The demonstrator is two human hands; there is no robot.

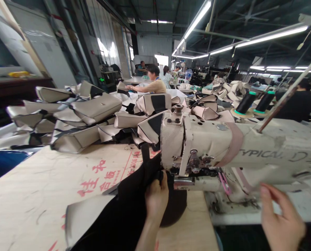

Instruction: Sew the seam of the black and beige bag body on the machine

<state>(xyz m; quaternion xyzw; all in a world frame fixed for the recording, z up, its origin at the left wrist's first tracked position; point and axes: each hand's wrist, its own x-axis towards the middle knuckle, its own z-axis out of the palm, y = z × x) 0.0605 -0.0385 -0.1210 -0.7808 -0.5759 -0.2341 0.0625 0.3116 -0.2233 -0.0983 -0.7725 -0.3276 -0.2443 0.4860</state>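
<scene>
My left hand (157,197) grips a black and beige upholstery piece (126,209) right at the foot of an industrial sewing machine (210,146). The piece runs from under the machine head down across the table toward me. Its cream-coloured head bears the word TYPICAL, and its presser foot (193,170) sits just right of my left hand. The needle is hidden by the machine parts. My right hand (281,218) hangs at the lower right, near the white machine bed (236,212), fingers apart and holding nothing.
A plywood tabletop (40,195) with red printed characters extends left of the machine. Behind it lies a large heap of sewn beige and black pieces (92,111). Black thread cones (245,103) stand behind the machine. Co-workers sit at benches farther back.
</scene>
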